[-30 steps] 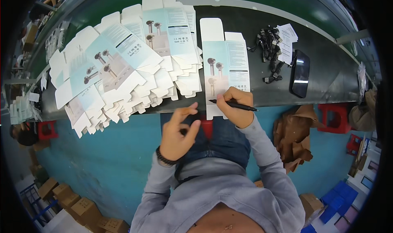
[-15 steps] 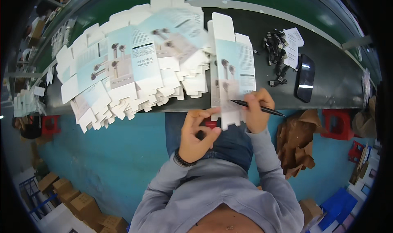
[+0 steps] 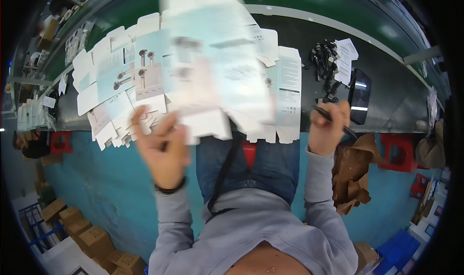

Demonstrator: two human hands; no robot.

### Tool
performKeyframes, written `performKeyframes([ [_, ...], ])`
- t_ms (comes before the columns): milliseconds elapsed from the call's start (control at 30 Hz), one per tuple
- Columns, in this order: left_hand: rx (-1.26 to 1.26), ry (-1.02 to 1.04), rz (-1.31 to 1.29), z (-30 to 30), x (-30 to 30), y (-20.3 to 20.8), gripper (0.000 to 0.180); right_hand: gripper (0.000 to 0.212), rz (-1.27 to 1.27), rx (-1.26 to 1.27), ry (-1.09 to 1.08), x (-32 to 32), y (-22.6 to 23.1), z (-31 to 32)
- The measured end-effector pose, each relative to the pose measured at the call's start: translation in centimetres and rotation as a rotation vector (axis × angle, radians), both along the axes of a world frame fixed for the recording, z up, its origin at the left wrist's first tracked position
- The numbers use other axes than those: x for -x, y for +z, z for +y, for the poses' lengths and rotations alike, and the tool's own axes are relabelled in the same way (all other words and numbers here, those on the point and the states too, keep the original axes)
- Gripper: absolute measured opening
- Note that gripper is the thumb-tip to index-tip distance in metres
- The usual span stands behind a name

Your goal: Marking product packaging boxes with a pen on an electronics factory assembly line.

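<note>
A flat, unfolded earphone box (image 3: 217,77), white and pale blue, is smeared by motion over the table's middle, its lower left corner close to my left hand (image 3: 164,149). That hand is slightly blurred, fingers spread; I see no grip on the card. My right hand (image 3: 331,127) is closed round a slim black pen (image 3: 323,113), right of the other flat boxes (image 3: 289,89) at the table's front edge. On the left, an overlapping pile of flat boxes (image 3: 108,72) shows printed earphones; the blurred card covers part of it.
Black cables (image 3: 325,62) lie beside white paper slips (image 3: 344,65) and a dark, glossy phone-like slab (image 3: 360,96) on the right. Crumpled brown paper (image 3: 355,173) and a red stool (image 3: 398,149) stand below. Cartons (image 3: 99,241) are at lower left. A dark strip (image 3: 224,168) crosses my lap.
The top flat box on the right has left its place, and a blurred one now shows further left. My left hand moved left and its fingers spread; my right hand moved right with the pen.
</note>
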State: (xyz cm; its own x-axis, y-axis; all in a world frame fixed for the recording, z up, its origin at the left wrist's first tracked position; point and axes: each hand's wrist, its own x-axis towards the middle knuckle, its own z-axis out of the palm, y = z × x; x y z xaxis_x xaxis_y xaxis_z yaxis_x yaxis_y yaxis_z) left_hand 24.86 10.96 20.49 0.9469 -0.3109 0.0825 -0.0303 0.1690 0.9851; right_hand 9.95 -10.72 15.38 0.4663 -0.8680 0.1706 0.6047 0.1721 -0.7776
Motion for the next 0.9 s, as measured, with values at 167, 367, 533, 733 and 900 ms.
performKeyframes([
  [167, -0.311, 0.097, -0.176, 4.1, -5.4, 2.5, 0.052, 0.022, 0.456, 0.406, 0.117, -2.0, -2.2, 2.6],
  [367, -0.377, 0.238, -0.404, 4.5, -3.0, 1.4, 0.023, 0.023, 0.697, 0.528, 0.161, -2.6, -3.7, 3.6],
  [533, -0.368, -0.495, -0.03, -0.7, 2.3, -3.4, 0.032, 0.022, 0.744, 0.596, 0.169, -2.9, -3.2, 3.7],
  [733, -0.315, -0.596, 0.179, -3.5, 3.8, -5.7, 0.039, 0.021, 0.74, 0.648, 0.128, -2.8, -3.0, 3.8],
  [900, -0.231, -0.555, 0.118, -3.7, 4.8, -6.5, 0.044, 0.024, 0.443, 0.255, 0.011, -1.9, -3.9, 3.2],
])
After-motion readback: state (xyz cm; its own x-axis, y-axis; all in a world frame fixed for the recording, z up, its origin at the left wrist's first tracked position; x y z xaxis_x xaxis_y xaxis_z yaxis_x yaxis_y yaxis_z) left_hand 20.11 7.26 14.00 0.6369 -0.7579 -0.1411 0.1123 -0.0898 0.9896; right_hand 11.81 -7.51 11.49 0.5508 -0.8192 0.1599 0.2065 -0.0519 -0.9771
